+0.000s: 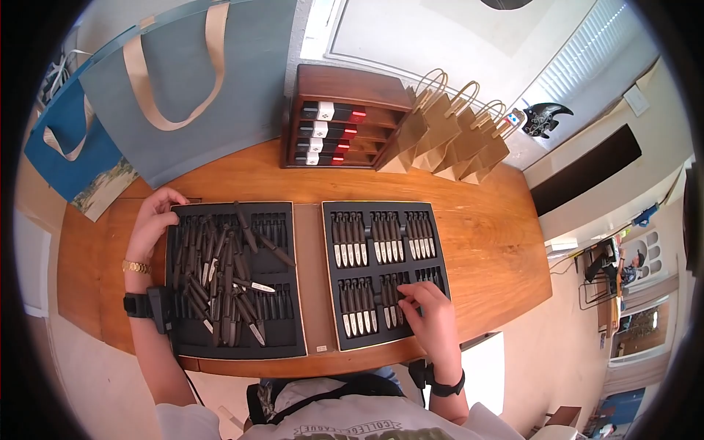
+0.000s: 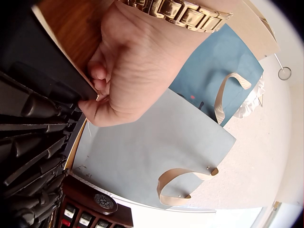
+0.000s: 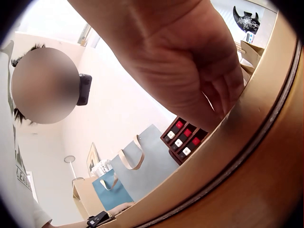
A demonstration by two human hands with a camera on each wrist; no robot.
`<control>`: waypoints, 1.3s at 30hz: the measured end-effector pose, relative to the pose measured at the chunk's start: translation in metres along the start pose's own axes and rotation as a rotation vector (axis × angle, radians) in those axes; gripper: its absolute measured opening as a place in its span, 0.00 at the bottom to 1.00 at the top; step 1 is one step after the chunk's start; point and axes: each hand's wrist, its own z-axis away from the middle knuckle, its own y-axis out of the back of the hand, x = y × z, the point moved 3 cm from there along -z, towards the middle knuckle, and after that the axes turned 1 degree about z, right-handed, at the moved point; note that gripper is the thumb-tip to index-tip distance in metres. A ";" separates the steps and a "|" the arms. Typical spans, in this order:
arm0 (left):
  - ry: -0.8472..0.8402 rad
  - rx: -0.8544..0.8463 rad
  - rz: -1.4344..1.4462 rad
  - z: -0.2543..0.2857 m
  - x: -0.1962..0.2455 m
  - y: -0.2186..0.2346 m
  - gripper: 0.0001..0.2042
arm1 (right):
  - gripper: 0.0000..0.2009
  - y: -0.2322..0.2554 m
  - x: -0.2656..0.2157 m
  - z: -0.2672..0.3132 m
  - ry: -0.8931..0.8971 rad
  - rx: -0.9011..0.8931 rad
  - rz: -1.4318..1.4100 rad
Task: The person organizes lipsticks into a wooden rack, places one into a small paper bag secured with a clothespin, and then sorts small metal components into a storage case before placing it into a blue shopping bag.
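Observation:
My left hand (image 1: 152,222) pinches the far left corner of the left box (image 1: 282,341), its thumb and fingers over the rim in the left wrist view. A jumbled heap of small dark-handled knives (image 1: 220,264) with short silvery blades lies on that box's black slotted insert. In the right box (image 1: 440,246), similar knives (image 1: 356,238) stand in neat groups, blades toward me. My right hand (image 1: 433,319) reaches over its lower half, thumb and forefinger pinching a knife (image 1: 400,314) in the lower middle group. In the right wrist view, the box wall hides those fingertips.
Behind the boxes stand a dark wooden rack (image 1: 352,84) of small boxes and several brown paper bags (image 1: 440,136). A large grey-blue bag (image 1: 198,73) and a smaller blue bag (image 1: 66,150) stand at the left. The wooden table (image 1: 491,257) extends rightward.

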 end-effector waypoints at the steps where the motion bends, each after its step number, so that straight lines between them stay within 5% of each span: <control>1: 0.015 0.005 -0.004 0.001 0.001 0.000 0.15 | 0.11 0.000 0.001 0.002 0.000 0.001 0.002; 9: 0.037 -0.004 -0.012 0.000 -0.001 0.002 0.15 | 0.16 0.000 -0.002 0.004 0.129 -0.029 0.081; 24: 0.024 -0.015 0.028 -0.001 -0.004 0.001 0.15 | 0.16 0.006 -0.003 -0.004 0.088 -0.146 0.018; 39: -0.016 -0.014 0.036 -0.003 -0.009 0.004 0.15 | 0.13 0.003 -0.008 0.009 0.143 -0.033 0.096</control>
